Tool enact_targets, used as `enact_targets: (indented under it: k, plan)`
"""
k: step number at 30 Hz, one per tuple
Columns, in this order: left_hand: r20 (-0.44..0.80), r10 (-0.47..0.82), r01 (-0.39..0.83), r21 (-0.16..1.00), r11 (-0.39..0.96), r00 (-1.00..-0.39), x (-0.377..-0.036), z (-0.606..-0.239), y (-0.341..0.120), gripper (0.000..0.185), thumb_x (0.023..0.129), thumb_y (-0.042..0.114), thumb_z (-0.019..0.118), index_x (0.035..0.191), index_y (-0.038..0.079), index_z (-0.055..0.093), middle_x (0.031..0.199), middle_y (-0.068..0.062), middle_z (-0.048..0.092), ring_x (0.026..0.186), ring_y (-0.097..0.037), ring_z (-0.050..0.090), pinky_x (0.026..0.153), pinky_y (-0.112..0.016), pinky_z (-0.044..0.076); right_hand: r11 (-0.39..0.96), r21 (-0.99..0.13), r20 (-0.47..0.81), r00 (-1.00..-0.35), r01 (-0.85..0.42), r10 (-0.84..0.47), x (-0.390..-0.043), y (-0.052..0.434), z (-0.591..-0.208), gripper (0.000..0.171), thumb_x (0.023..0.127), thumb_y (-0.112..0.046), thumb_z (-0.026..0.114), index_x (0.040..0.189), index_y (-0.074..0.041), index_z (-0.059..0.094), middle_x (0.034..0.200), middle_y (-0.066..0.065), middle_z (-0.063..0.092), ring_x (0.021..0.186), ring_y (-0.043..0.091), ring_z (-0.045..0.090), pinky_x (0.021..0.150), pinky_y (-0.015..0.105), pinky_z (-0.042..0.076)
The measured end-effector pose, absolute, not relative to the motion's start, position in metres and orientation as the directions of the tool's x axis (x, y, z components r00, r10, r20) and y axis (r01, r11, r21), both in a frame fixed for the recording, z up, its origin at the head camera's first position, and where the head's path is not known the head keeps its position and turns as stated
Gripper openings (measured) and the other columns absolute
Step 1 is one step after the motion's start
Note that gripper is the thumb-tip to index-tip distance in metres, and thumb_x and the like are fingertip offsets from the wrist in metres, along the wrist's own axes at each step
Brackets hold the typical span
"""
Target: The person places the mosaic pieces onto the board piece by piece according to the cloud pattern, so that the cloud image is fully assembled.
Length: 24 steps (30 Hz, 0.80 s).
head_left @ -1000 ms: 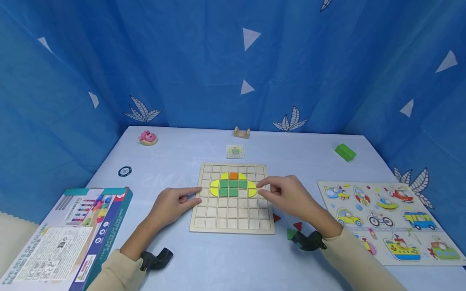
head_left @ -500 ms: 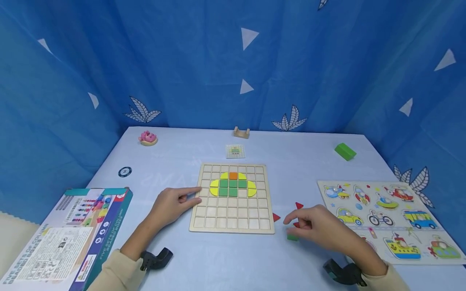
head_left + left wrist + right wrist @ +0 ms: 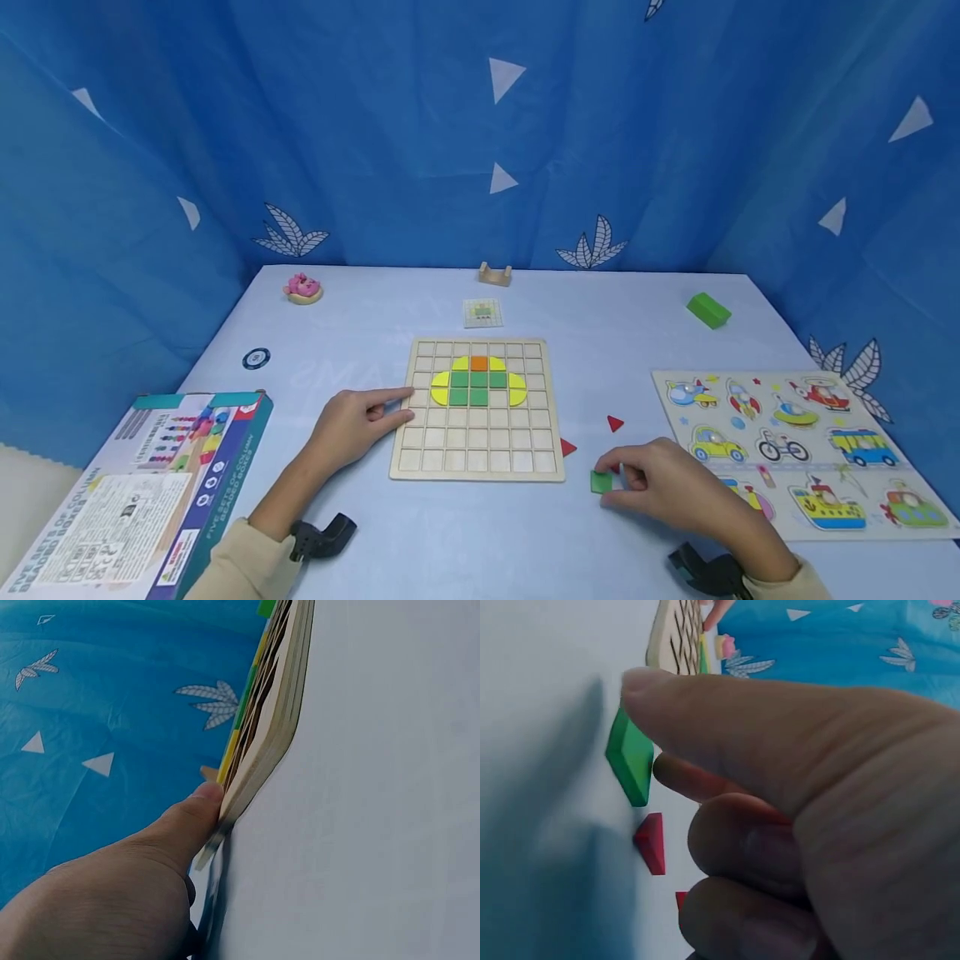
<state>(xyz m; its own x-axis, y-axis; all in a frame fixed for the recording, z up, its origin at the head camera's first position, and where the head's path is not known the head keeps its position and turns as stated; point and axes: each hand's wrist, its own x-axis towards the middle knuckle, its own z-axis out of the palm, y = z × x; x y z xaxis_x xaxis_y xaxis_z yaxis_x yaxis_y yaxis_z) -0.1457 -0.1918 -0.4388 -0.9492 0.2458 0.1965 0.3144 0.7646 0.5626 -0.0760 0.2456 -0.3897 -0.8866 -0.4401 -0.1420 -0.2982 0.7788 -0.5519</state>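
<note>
A wooden grid board [image 3: 480, 454] lies mid-table with a yellow, green and orange tile figure [image 3: 480, 382] in its upper rows. My left hand [image 3: 392, 408] rests against the board's left edge, fingers straight; in the left wrist view the thumb [image 3: 191, 814] presses the board's side [image 3: 270, 712]. To the right of the board's near corner, my right hand [image 3: 621, 477] pinches a green square tile [image 3: 601, 482] on the table. Up close, the thumb [image 3: 705, 697] sits on the green tile [image 3: 630, 757] with a finger behind it. Red triangles [image 3: 615, 423] [image 3: 567, 447] [image 3: 652, 842] lie nearby.
A vehicle peg puzzle [image 3: 795, 442] lies at the right, and a printed box [image 3: 135, 492] at the near left. At the back are a green block [image 3: 708, 310], a pattern card [image 3: 482, 312], a wooden stand [image 3: 496, 273], a pink toy [image 3: 303, 288] and a round chip [image 3: 256, 358]. Blue curtains enclose the table.
My right hand left the board's right edge, came down toward the near right and took hold of the green tile. The left hand stayed at the board's left edge.
</note>
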Motion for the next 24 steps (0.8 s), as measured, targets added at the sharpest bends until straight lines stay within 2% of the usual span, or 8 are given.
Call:
enact_targets:
  k: [10, 18, 24]
  plan:
    - [0.193, 0.249, 0.315, 0.570, 0.759, -0.949, -0.146, -0.438, -0.192, 0.040, 0.088, 0.040, 0.081, 0.125, 0.023, 0.076, 0.053, 0.011, 0.036, 0.050, -0.008, 0.031, 0.052, -0.027, 0.027, 0.835, -0.464, -0.140, -0.907, -0.294, -0.397, -0.076, 0.240, -0.393, 0.027, 0.079, -0.033, 0.089, 0.102, -0.026, 0.077, 0.057, -0.015, 0.044, 0.052, 0.004, 0.041, 0.051, 0.022, 0.033]
    - [0.197, 0.247, 0.316, 0.571, 0.758, -0.949, -0.145, -0.438, -0.192, 0.040, 0.088, 0.039, 0.082, 0.124, 0.023, 0.077, 0.053, 0.011, 0.035, 0.049, -0.007, 0.030, 0.051, -0.027, 0.026, 0.828, -0.425, -0.112, -0.887, -0.365, -0.448, -0.073, 0.235, -0.392, 0.024, 0.082, -0.029, 0.086, 0.103, -0.021, 0.078, 0.056, -0.017, 0.043, 0.051, 0.001, 0.042, 0.051, 0.022, 0.036]
    - [0.197, 0.245, 0.314, 0.573, 0.757, -0.949, -0.145, -0.437, -0.192, 0.040, 0.088, 0.039, 0.082, 0.124, 0.023, 0.077, 0.053, 0.011, 0.034, 0.050, -0.007, 0.030, 0.051, -0.027, 0.026, 0.834, -0.402, -0.065, -0.897, -0.377, -0.436, -0.072, 0.231, -0.390, 0.023, 0.083, -0.029, 0.086, 0.104, -0.023, 0.079, 0.055, -0.017, 0.040, 0.050, 0.000, 0.039, 0.050, 0.021, 0.033]
